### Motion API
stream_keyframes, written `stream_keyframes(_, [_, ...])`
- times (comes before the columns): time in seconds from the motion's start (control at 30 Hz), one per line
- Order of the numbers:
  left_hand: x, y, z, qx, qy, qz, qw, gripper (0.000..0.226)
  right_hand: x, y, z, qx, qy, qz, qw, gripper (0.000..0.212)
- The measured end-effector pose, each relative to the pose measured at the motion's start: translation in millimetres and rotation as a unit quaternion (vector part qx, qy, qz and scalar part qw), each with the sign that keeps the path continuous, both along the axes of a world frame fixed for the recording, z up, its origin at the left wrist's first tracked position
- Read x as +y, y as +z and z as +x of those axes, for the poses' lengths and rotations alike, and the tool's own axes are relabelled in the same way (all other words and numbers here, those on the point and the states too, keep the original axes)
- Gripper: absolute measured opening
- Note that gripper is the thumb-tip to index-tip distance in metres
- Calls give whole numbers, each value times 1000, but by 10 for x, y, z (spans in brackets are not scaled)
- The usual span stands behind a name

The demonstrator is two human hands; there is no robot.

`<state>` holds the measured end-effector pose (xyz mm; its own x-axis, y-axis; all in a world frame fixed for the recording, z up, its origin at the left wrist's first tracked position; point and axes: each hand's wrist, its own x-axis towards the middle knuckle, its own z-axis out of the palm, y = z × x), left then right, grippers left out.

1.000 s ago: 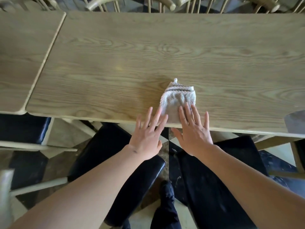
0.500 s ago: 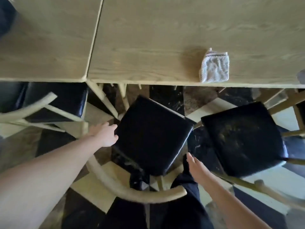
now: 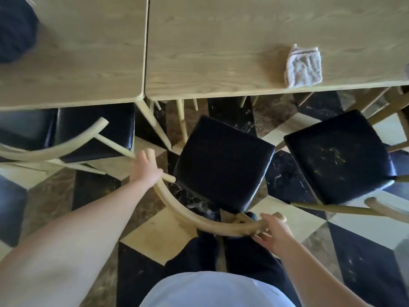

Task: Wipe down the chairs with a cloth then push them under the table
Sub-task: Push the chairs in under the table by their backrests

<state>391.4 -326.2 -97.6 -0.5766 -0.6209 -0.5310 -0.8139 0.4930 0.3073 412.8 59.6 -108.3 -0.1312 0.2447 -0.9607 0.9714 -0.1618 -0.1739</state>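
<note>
**Hands on curved chair back**

While both arms reach fwd, left hand (image 3: 146, 169) grips the backrest (image 3: 199, 220) at its left end; right hand (image 3: 274, 234) grasps its right end. Chair seat (image 3: 223, 167), frame centre, points toward table (image 3: 221, 52). Cloth (image 3: 303, 66) lies upper right, released.

A dark object (image 3: 15, 29) is cut off at the top-left edge, too blurred to identify.

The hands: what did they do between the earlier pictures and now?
Both left the cloth on the table and came down to the middle chair's curved backrest: left hand at one end, right hand at the other. The cloth stayed folded at the table edge.
</note>
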Motion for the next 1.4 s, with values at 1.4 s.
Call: stream_keyframes(1.4, [397,-650,-320,64,439,284,850,77,121,-239,-1223,120,-60,103,986,34])
